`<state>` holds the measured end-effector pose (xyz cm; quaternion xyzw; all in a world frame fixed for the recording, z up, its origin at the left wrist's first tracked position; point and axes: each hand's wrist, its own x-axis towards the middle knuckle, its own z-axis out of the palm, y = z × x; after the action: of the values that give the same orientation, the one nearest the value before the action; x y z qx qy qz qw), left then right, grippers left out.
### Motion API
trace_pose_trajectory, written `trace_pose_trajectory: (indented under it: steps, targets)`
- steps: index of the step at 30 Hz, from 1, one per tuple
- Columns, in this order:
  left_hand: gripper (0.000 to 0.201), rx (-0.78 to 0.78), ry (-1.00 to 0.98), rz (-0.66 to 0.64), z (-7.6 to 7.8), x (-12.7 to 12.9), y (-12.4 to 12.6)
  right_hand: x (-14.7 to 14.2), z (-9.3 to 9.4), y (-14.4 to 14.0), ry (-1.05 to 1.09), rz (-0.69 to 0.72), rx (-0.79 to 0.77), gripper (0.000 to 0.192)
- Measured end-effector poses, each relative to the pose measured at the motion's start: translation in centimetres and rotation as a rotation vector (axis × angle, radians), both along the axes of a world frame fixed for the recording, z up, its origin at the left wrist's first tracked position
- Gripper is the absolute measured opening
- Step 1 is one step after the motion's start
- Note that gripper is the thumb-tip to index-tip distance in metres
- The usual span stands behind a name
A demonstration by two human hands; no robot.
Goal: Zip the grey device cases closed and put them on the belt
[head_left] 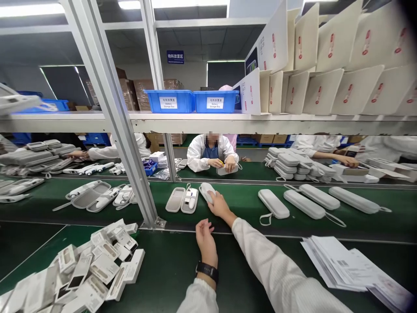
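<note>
Head view gives me the green desk [241,204], then the open grey case [182,200] lying on it. My right hand [219,204] reaches beside that, fingers wrapped around a closed white case [206,191]. My left hand [205,239] rests nearer, fingers loosely spread, holding nothing.

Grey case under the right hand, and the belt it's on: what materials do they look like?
Grey case under the right hand: likely moulded foam shell with matte fabric skin; rounded, no glare, cord loops on its neighbours. Belt: probably matte green rubber or PVC, smooth, faint sheen.
</note>
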<state>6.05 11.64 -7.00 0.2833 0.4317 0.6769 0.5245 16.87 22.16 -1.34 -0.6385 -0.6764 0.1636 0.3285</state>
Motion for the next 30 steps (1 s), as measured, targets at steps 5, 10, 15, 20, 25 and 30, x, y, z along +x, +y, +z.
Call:
trace_pose_trajectory:
  steps: [5, 10, 15, 20, 25, 30]
  targets:
    - [0.048, -0.047, -0.169, -0.194, 1.9, -0.5, 0.5, 2.3, 1.5, -7.2, 0.319, -0.023, 0.025, 0.05]
    - [0.063, 0.035, -0.491, -0.641, 4.1, 0.6, -4.2, 2.1, 1.8, -19.9, 0.605, 0.144, 0.107, 0.041]
    - [0.074, 0.129, -0.192, -0.613, 5.8, -0.6, -9.9, 4.8, 6.9, -27.3, 0.205, 0.105, 0.322, 0.03]
    - [0.059, 0.393, 0.509, -0.32, 8.5, -0.5, -12.7, 5.2, 13.0, -29.8, -0.159, 0.167, 0.489, 0.019]
    - [0.039, 0.517, 0.95, 0.057, 9.7, 1.0, -12.8, 2.4, 14.5, -29.8, -0.593, 0.146, 0.663, 0.034]
    - [0.033, 0.526, 1.292, 0.276, 9.8, 1.2, -12.1, 2.3, 13.6, -27.6, -0.883, 0.031, 0.653, 0.025]
